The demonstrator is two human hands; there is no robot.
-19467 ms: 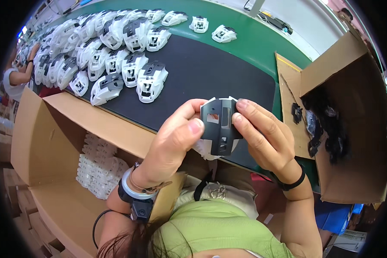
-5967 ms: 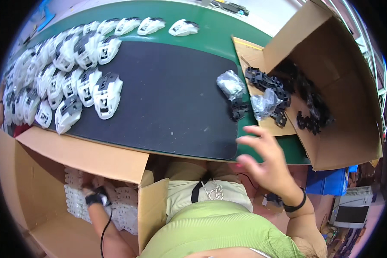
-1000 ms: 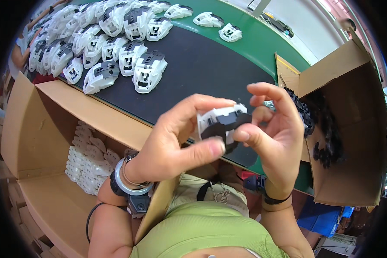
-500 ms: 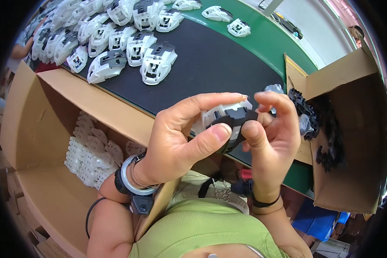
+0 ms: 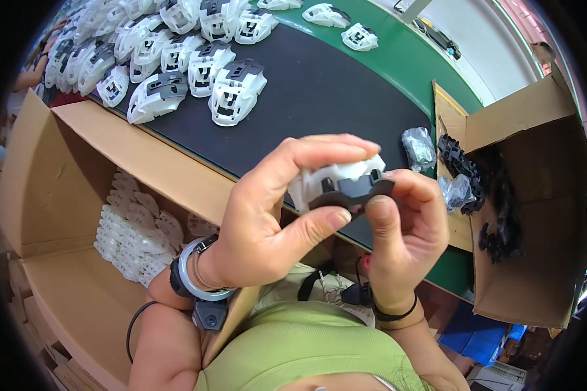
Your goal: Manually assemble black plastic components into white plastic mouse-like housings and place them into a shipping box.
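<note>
A white and dark grey plastic shell [image 5: 347, 185], shaped like a computer mouse cover, is held up between both hands above the table's near edge. My left hand [image 5: 275, 212] is closed on its left side, fingers over the white top and thumb against the dark piece. On the other side, my right hand [image 5: 407, 231] pinches the right end of the dark piece between thumb and fingers. Parts of the shell are hidden behind the fingers. Beyond it, similar shells [image 5: 236, 92] cover the left of the black mat [image 5: 326, 85].
An open cardboard box [image 5: 78, 287] at the left holds stacked white plastic parts [image 5: 127, 225]. Another box [image 5: 547, 215] lies on its side at the right, with black parts [image 5: 459, 159] and clear plastic bags [image 5: 418, 148] beside it. Two shells [image 5: 360, 38] sit apart on the green tabletop.
The shell has turned in my hands, so its dark piece now spans wider and shows its two upright tabs. My right hand has lowered slightly and its fingers have closed onto the shell's right end.
</note>
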